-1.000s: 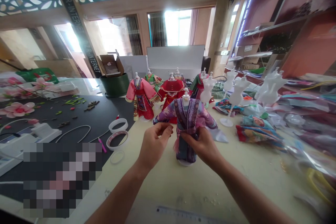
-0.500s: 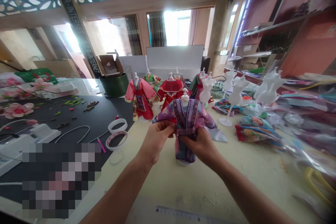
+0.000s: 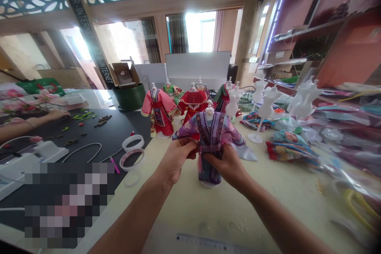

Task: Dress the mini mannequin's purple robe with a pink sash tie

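Note:
A purple patterned doll dress [image 3: 210, 129] with wide sleeves stands upright on a small white mannequin, whose neck knob [image 3: 210, 105] pokes out on top. A pink sash [image 3: 212, 148] crosses its waist, and a pink tassel hangs at the front. My left hand [image 3: 177, 156] is closed in a pinch at the dress's left side by the waist; its fingertips are partly hidden. My right hand [image 3: 233, 166] grips the dress from the right, thumb across the front below the sash and its other fingers hidden behind.
Other dressed mannequins, one in a pink robe [image 3: 160, 105] and one in red [image 3: 193, 101], stand behind. Bare white mannequins [image 3: 269, 103] and folded cloth [image 3: 290, 147] lie to the right. Tape rolls [image 3: 133, 158] sit left, a ruler [image 3: 202, 243] in front. A co-worker's hand [image 3: 58, 115] reaches over the dark table.
A co-worker's hand and forearm have come in from the left edge, near the green scraps. My two hands and the dress look almost unmoved.

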Demonstrator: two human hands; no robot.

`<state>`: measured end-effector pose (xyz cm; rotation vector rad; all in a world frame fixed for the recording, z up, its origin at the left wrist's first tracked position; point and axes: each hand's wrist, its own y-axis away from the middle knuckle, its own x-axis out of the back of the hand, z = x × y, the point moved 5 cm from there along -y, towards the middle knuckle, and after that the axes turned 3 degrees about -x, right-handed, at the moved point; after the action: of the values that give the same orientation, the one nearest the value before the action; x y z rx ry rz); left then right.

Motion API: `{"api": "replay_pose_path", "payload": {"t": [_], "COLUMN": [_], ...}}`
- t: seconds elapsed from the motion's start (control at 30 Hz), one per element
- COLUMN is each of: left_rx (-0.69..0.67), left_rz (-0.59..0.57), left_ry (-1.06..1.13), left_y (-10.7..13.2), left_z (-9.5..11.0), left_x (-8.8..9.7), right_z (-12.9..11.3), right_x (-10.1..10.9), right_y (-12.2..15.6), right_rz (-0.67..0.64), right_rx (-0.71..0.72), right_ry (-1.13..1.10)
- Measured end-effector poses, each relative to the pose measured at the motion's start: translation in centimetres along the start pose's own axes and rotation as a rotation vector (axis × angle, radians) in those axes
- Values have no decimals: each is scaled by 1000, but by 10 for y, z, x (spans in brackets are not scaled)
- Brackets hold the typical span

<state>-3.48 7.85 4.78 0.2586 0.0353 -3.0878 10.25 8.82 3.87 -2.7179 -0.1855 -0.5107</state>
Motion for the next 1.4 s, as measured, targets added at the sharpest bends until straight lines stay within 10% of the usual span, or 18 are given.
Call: {"api": "replay_pose_path", "payload": {"t": [0.43, 0.77, 1.4], "left_rx": [-99, -556, -687], "left_rz": [10, 174, 12], "left_ry": [-9, -726, -804], "left_y": [6, 33, 61], "left_z": [11, 11, 28], "left_x": [0, -4, -18], "right_z": [-1, -6, 0], "right_x": [0, -1, 5], "right_y": [1, 1, 2], "right_rz": [31, 9, 116], "right_rx": [38, 112, -29], "right_ry": [-6, -88, 1]}}
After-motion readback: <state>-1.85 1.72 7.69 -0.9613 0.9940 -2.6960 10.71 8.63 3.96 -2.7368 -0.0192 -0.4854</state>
